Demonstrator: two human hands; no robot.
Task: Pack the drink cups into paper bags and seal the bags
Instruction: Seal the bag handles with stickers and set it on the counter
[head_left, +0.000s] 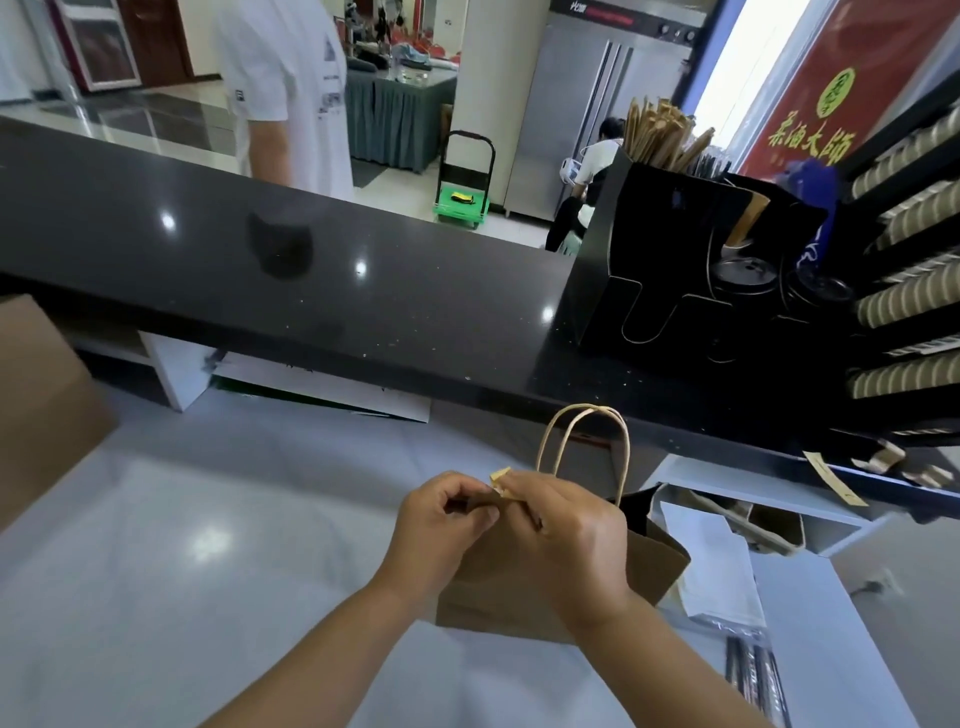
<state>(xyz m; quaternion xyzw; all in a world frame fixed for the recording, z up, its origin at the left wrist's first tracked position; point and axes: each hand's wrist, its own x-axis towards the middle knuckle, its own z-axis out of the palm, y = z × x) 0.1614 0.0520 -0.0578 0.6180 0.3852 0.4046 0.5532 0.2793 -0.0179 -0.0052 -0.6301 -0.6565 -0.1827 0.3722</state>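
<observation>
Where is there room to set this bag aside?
Bare white worktop between the bag and the cardboard box; also the black counter left of the lid rack. Right of the bag, paper and straws crowd it.

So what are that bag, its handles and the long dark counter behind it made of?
The bag looks like brown kraft paper, matte, with sharp folds. The handles are probably twisted paper cord, pale tan, stiffly arched. The counter is likely polished stone or composite: black, speckled, glossy enough to mirror lights.
</observation>
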